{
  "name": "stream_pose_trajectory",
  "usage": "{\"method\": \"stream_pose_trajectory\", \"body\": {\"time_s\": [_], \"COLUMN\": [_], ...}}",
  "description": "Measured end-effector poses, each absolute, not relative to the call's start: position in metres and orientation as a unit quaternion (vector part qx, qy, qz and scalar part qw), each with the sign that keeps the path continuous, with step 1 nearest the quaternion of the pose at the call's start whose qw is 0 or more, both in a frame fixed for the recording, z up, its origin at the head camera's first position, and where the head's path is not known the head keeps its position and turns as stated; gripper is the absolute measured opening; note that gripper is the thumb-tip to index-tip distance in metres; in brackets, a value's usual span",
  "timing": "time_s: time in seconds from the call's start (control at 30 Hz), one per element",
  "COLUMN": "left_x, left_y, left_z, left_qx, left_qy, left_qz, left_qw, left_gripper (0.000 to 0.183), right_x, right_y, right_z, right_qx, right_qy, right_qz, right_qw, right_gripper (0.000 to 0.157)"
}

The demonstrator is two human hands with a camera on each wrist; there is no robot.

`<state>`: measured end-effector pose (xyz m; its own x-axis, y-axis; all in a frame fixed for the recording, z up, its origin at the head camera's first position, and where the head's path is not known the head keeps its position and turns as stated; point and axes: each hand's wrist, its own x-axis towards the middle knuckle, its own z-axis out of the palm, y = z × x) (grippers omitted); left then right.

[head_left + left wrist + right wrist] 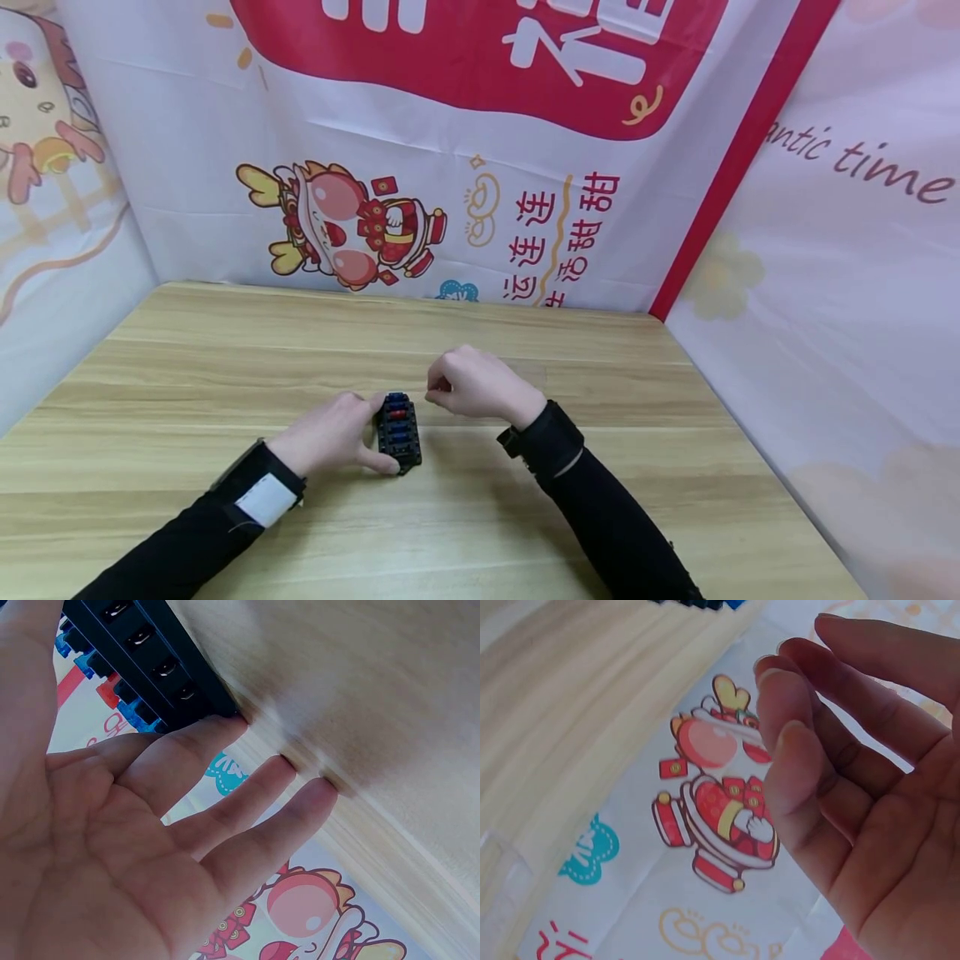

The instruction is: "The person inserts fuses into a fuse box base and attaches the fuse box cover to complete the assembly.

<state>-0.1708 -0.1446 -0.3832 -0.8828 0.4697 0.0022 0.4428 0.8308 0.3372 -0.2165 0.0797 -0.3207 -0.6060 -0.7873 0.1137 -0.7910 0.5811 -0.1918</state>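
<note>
A small black fuse box (405, 454) lies on the wooden table, with blue blade fuses (400, 435) and one red blade fuse (397, 414) in its row of slots. My left hand (337, 433) holds it from the left, thumb at the near end and forefinger at the far end. In the left wrist view, the other fingers of that hand spread out beyond the box's side (154, 660). To the right of the box, my right hand (476, 385) hovers with loosely curled fingers. The right wrist view shows nothing between those fingers (791, 765).
The wooden table (225, 350) runs back to a printed cloth (187, 208) hanging behind it. Another printed cloth (847, 292) borders the right side. A faint clear plastic piece (502, 881) lies on the table near my right hand.
</note>
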Motion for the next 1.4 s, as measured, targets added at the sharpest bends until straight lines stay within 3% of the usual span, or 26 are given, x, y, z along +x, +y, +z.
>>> {"method": "stream_pose_trajectory", "body": {"time_s": [0.67, 1.4], "left_x": [-0.175, -0.172], "left_y": [-0.143, -0.145], "left_z": [-0.384, -0.387], "left_qx": [0.241, 0.239], "left_qy": [0.957, 0.957], "left_qz": [0.158, 0.157], "left_qw": [0.042, 0.043], "left_gripper": [0.109, 0.109], "right_x": [-0.234, -0.228], "right_y": [0.128, 0.165], "right_z": [-0.300, -0.353], "right_qx": [0.413, 0.441], "right_qy": [-0.900, -0.887], "right_qz": [0.139, 0.114], "right_qw": [0.026, 0.070], "right_gripper": [0.005, 0.004]}}
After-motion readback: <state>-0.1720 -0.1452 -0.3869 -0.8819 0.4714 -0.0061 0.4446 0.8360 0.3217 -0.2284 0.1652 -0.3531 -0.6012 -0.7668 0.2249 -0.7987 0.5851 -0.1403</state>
